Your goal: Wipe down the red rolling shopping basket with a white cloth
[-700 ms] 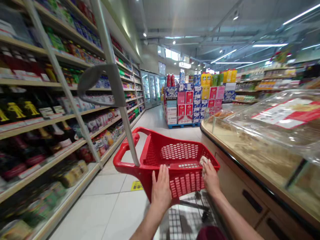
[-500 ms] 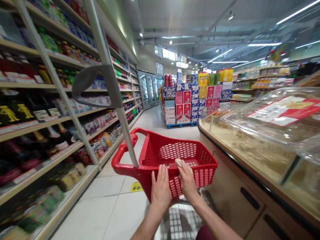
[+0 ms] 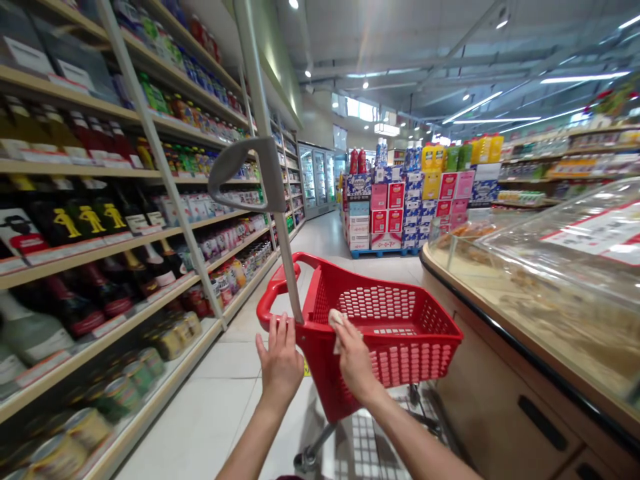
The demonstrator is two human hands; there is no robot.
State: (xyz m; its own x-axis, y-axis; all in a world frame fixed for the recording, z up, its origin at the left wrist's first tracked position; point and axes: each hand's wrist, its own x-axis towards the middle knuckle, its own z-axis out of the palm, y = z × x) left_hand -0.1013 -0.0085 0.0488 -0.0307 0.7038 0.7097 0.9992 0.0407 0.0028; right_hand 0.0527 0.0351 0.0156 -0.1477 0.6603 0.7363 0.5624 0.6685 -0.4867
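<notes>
In front of me stands a red plastic shopping cart point(image 3: 400, 347) with perforated basket walls, turned side-on. My right hand point(image 3: 356, 357) holds a whitish cloth point(image 3: 337, 321) against the near rim of the basket. Fingers stretched out, my left hand point(image 3: 281, 363) rests on the rim near the base of the red handle point(image 3: 267, 300). A metal pole point(image 3: 285, 253) rises from that end of the cart and carries a grey plastic loop point(image 3: 250, 175). Below the basket, a caster wheel point(image 3: 306, 460) shows.
Shelves of bottles and cans point(image 3: 165, 280) line the left side. To the right runs a wooden counter point(image 3: 495, 373) with clear covers over food. Stacked boxes point(image 3: 385, 213) stand on a blue pallet ahead, with glass-door coolers point(image 3: 316, 177) farther back.
My left hand has slid left along the rim toward the handle. My right hand has moved left with the cloth. The whole scene has shifted right in view.
</notes>
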